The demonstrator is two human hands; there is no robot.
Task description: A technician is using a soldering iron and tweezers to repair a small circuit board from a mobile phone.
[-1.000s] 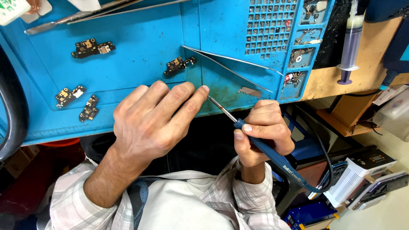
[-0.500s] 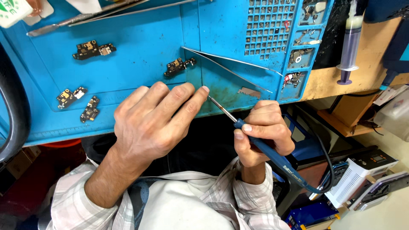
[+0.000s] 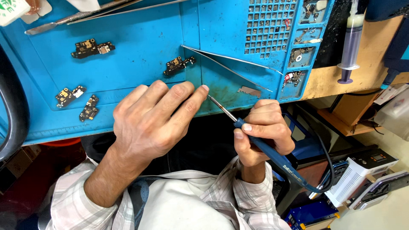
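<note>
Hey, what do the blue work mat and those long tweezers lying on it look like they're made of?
Blue work mat: probably silicone or rubber, matte, with moulded compartments. Tweezers: bare metal, likely steel, judging by their thin, shiny silver arms.

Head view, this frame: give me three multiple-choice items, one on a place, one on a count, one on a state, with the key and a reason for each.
1. Where do the tweezers lie?
A. on the blue mat
B. on the wooden shelf
C. in the left hand

2. How many small circuit boards lie uncovered on the mat?
A. two
B. four
C. six

3. How is the soldering iron held?
A. lying loose on the mat
B. gripped in the right hand
C. gripped in the left hand

Key: 1 A, they rest on the mat, right of centre. 2 B, four dark boards show. 3 B, the right fingers wrap its blue handle, tip beside the left fingertips.
</note>
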